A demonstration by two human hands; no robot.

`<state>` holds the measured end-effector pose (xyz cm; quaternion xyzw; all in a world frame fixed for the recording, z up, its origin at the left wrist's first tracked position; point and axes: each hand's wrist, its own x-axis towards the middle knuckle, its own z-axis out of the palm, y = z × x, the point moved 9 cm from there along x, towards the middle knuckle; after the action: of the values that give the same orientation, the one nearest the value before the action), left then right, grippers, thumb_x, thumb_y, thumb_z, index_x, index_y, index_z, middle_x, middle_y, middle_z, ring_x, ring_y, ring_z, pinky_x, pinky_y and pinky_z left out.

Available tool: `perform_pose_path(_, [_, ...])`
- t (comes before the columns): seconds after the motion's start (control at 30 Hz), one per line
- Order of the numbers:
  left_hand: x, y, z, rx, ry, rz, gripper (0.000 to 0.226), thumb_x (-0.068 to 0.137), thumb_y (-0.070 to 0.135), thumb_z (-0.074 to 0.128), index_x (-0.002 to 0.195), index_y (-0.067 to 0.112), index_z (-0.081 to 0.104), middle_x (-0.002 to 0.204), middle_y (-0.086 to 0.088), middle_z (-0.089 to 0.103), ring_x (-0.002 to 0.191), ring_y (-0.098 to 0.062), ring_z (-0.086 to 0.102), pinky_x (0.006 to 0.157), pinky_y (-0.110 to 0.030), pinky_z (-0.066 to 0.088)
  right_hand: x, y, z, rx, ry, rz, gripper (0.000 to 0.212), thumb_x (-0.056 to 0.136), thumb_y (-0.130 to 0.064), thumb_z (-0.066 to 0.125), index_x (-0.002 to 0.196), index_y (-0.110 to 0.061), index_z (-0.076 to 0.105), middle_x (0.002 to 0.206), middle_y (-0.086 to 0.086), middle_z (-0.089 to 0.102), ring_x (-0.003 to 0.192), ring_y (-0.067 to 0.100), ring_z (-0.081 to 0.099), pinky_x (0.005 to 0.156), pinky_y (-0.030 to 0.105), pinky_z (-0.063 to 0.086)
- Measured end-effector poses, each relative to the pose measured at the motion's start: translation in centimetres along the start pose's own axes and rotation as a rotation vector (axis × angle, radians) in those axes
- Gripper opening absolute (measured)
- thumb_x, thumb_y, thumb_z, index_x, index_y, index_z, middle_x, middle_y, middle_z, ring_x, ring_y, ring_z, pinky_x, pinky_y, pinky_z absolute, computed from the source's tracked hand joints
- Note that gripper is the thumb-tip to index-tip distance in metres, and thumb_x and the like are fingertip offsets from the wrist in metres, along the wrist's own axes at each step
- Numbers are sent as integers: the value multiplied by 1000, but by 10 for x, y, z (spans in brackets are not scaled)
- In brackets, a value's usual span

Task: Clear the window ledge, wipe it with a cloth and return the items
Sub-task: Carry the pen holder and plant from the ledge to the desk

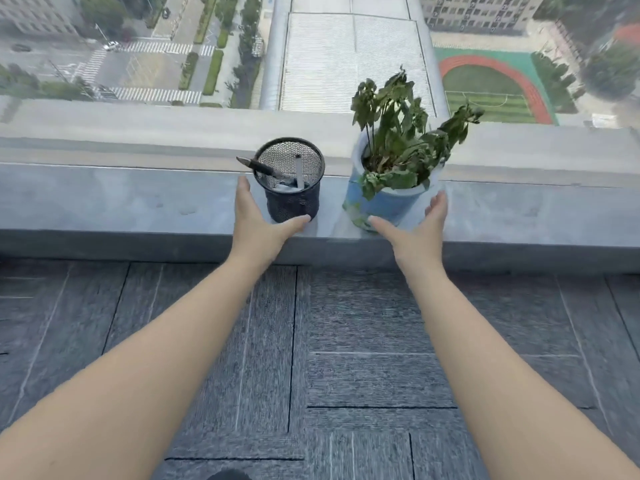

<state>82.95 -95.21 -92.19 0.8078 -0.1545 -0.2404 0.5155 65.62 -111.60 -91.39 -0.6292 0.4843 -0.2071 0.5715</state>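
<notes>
Head view: on the window ledge (104, 202) stand a black mesh pen holder (292, 192) and blue plant pot (384, 202); left hand (256, 220) and right hand (419, 226) spread beside them, gripping nothing; no writing readable

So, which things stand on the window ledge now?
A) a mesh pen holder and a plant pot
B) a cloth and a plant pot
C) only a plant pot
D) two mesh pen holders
A: a black mesh pen holder stands left of the blue plant pot on the ledge; no cloth shows.
</notes>
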Motion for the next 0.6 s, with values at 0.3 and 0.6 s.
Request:
perform_pose_path(0.3, [40,-3,10,-137,5,32,107,38,28,80,129,8,26,133,-11,47,120,-21,48,107,-42,38,39,9,21,116,38,-101,117,63,-14,82,145,-12,-1,155,7,15,143,20,19,118,38,22])
perform_pose_path(0.6, [54,0,5,-99,39,64,91,31,40,78,111,17,42,108,3,55,104,-14,55,95,-28,43,47,11,19,121,137,-170,92,55,-13,85,127,-5,28,127,11,49,115,20,53,98,39,49])
